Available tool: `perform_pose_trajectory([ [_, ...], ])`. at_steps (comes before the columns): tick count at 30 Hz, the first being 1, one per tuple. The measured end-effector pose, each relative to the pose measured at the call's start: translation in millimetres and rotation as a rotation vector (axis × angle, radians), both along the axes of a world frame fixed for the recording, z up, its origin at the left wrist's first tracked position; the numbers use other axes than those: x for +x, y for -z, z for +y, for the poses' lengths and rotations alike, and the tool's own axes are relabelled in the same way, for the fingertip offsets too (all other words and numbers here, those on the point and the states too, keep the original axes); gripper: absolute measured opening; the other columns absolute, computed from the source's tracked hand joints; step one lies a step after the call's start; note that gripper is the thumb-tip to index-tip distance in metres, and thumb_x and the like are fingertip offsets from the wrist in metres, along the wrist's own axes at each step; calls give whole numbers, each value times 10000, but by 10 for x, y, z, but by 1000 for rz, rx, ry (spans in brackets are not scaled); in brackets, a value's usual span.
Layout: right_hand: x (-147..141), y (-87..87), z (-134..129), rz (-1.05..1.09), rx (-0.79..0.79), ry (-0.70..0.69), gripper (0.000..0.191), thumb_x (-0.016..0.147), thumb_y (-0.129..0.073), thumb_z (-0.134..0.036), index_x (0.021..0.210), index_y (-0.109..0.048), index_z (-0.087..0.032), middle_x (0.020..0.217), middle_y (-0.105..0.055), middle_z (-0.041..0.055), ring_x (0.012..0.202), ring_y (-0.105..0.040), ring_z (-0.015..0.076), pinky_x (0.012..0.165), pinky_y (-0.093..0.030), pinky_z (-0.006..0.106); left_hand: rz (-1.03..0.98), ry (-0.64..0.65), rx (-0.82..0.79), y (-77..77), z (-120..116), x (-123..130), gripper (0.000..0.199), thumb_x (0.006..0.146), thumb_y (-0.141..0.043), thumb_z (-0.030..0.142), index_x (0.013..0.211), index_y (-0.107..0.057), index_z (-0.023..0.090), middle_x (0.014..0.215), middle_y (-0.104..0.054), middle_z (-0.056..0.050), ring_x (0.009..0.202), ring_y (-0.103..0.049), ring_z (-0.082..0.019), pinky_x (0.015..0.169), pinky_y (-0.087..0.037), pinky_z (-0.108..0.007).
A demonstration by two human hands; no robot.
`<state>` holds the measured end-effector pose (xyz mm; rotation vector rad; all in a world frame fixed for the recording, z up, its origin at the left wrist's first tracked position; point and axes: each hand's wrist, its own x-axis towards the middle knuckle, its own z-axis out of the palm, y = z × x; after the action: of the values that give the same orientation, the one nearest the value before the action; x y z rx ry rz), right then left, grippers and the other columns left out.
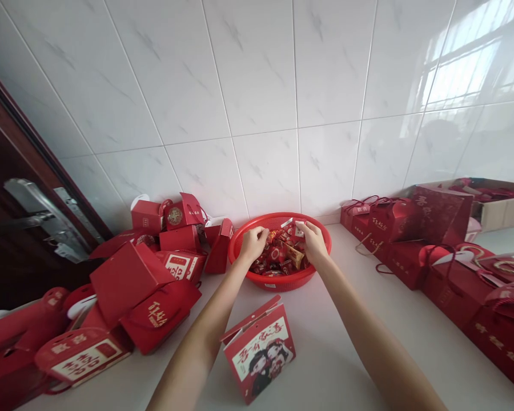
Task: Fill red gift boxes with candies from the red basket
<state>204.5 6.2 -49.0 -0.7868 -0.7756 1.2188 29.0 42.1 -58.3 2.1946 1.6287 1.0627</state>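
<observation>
Currently, both hands are working over a red plastic basket [291, 281] that is sitting on the pale counter [325, 354] close to the tiled wall [261, 68], straight ahead of the person, probably so that either arm is reaching it equally well. Its raised sides are apparently keeping the small wrapped packets [294, 256] from scattering. The left hand [253, 244] is curling its fingers just inside the near-left part, thumb and forefinger coming close together; whether they are gripping anything, I cannot tell. The right hand [314, 242] is bending its fingers inward around a red-and-white packet [298, 231], but a firm pinch is not showing clearly. One printed box [263, 351] is standing between the forearms, nearer the body, presumably for easy access. Counting up, one basket, two hands and one such centred box are showing; the packets are overlapping too much for a number. Roughly a dozen red boxes [126, 282] are lying jumbled at the left, at least six gift boxes [411, 262] are lining the right side, and one cardboard carton [503, 214] is resting behind those.
</observation>
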Motion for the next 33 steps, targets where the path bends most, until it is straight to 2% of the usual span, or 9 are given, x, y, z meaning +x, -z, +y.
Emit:
perform_pose_trajectory([
  [4, 1, 12, 12, -20, 1, 3, 205, 628, -734, -385, 682, -632, -216, 653, -650, -10, 614, -622, 178, 522, -498, 282, -21, 86, -86, -1, -11, 19, 249, 863, -504, 176, 967, -729, 194, 978, -762, -51, 880, -700, -197, 802, -536, -283],
  [6, 3, 25, 25, -23, 3, 2, 209, 629, -736, -388, 689, -636, -215, 657, -655, -8, 601, -617, 173, 517, -496, 278, 8, 162, -160, 11, -28, 36, 342, 736, -595, 80, 1015, -746, 210, 1041, -764, -39, 933, -705, -203, 836, -537, -273],
  [9, 6, 36, 36, -15, 4, 2, 204, 623, -737, -381, 684, -638, -214, 661, -655, -9, 604, -615, 171, 520, -499, 278, 63, 257, -258, 31, -54, 49, 469, 568, -680, 14, 975, -775, 227, 974, -773, -14, 908, -713, -223, 798, -542, -259],
  [12, 7, 27, 32, 6, -3, 21, 191, 615, -738, -362, 678, -646, -207, 653, -646, -14, 611, -603, 162, 527, -498, 273, 87, 276, -298, 32, -57, 41, 466, 492, -751, 31, 921, -786, 209, 785, -753, 2, 754, -706, -231, 689, -534, -269],
  [16, 12, 8, 20, 35, 24, 26, 186, 618, -735, -355, 677, -663, -194, 662, -656, -2, 647, -607, 166, 551, -511, 273, 25, 236, -236, 2, -40, 25, 215, 660, -789, 300, 826, -758, 167, 755, -740, -24, 762, -692, -238, 708, -523, -300],
  [19, 17, 2, 14, 35, 28, 8, 194, 616, -747, -356, 653, -637, -201, 665, -654, -1, 658, -613, 170, 551, -509, 273, -183, 243, -163, -24, -42, 15, 352, 766, -701, 478, 896, -732, 153, 929, -761, -65, 883, -695, -242, 783, -530, -317],
  [23, 16, 0, 11, 43, -4, -15, 203, 590, -767, -316, 629, -594, -215, 664, -634, -16, 662, -606, 163, 547, -516, 265, -462, 294, -187, -42, -69, -3, 387, 712, -737, 499, 926, -717, 178, 973, -761, -55, 940, -694, -241, 807, -535, -314],
  [28, 20, 8, 22, 46, 14, -97, 200, 567, -778, -297, 656, -620, -212, 696, -640, -19, 720, -612, 166, 571, -526, 255, -463, 200, -235, -43, -82, -25, 335, 736, -712, 513, 792, -698, 183, 794, -736, -25, 796, -694, -216, 690, -533, -291],
  [33, 28, 47, 50, 41, 19, -187, 241, 559, -791, -321, 685, -627, -198, 670, -655, -20, 640, -608, 143, 574, -515, 255, -478, 252, -188, -40, -73, -27, 438, 655, -762, 598, 726, -680, 174, 735, -716, -22, 714, -665, -195, 648, -510, -280],
])
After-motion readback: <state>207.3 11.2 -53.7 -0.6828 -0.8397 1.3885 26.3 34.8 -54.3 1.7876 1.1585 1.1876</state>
